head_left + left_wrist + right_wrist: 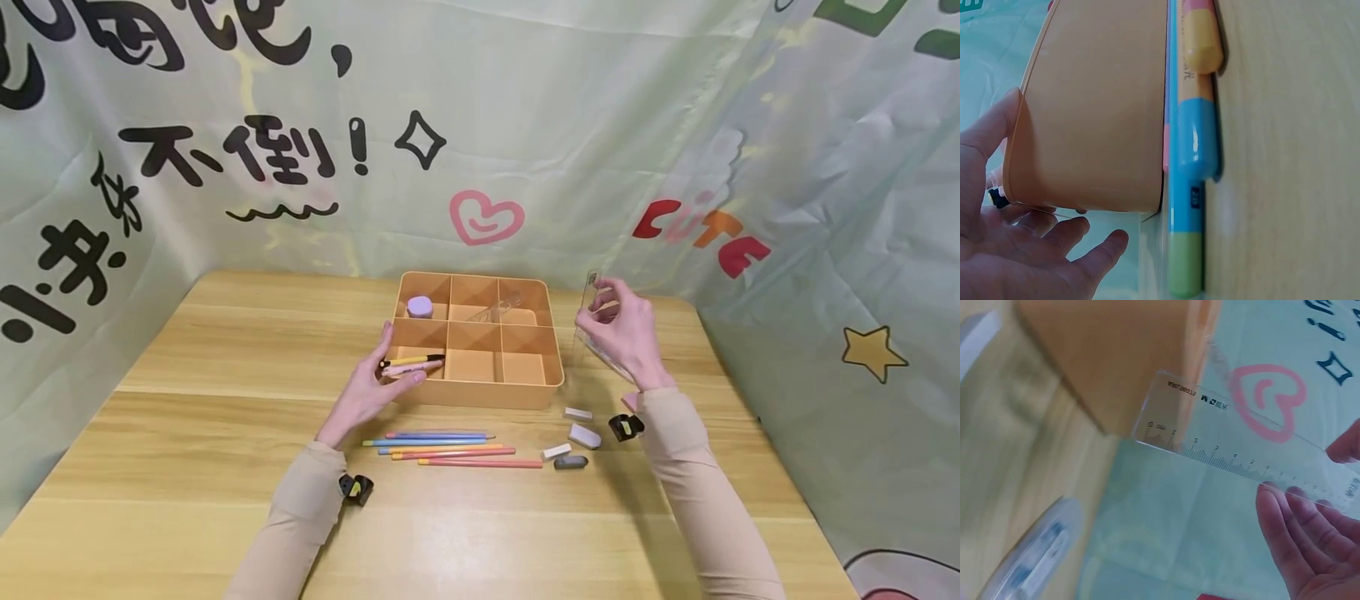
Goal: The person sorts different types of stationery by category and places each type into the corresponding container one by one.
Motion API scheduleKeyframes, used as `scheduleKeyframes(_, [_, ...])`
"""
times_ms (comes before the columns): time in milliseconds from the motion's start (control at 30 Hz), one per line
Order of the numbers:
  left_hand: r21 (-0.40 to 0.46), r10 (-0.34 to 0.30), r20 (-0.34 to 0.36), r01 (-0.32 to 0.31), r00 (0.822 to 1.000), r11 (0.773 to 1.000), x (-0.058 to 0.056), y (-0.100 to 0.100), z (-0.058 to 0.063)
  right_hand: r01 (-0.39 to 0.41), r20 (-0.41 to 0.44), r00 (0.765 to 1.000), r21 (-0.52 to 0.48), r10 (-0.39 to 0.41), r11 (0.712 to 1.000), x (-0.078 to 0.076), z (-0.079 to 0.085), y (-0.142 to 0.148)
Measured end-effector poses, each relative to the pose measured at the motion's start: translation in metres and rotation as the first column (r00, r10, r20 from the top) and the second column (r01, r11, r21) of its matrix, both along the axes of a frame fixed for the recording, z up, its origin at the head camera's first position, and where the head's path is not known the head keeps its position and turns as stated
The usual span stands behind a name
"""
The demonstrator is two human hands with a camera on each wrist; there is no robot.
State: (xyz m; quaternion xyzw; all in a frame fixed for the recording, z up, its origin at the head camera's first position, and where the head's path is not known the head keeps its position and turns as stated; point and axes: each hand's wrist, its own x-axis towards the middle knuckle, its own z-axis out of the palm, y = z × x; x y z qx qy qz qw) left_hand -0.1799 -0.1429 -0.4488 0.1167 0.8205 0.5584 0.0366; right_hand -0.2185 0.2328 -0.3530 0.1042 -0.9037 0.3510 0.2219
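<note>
My left hand (367,387) rests on the front left corner of an orange six-compartment organizer box (480,393), its thumb at the rim and fingers spread along the side. In the left wrist view the lower fingertips (1113,247) stand off the wall. To the right of the box, my right hand (622,329) pinches a clear ruler (1210,434) between thumb and fingers. One end of the ruler overlaps the box in the right wrist view. Inside the box are a lilac block (420,307), two pens (412,362), and clear plastic pieces (498,308).
Several pencils (450,451) lie in front of the box. Small whitish erasers (584,436) and a dark grey piece (571,462) lie to their right. Below my right hand are a slim pale object (1035,556) and a pink item (630,402). Printed cloth (525,125) hangs behind the table.
</note>
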Motion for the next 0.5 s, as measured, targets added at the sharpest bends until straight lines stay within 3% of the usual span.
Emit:
scheduleKeyframes(167, [-0.002,0.004,0.005,-0.004,1.000,1.000,0.001,0.000,0.001,-0.027,-0.038,0.999,-0.097,0.024,0.995,-0.002,0.013,-0.010])
scheduleKeyframes(267, [0.000,0.002,0.007,-0.002,1.000,1.000,0.001,-0.001,0.001,-0.068,-0.034,0.997,-0.209,0.063,0.975,-0.008,0.020,-0.018])
scheduleKeyframes(367, [-0.002,0.008,0.004,-0.008,1.000,1.000,0.001,-0.001,0.002,-0.190,-0.047,0.981,-0.369,0.186,0.910,-0.016,0.024,-0.026])
scheduleKeyframes(500, [0.008,0.007,0.003,-0.007,1.000,1.000,0.001,0.000,0.002,-0.306,-0.070,0.943,-0.557,0.324,0.772,-0.027,0.025,-0.038])
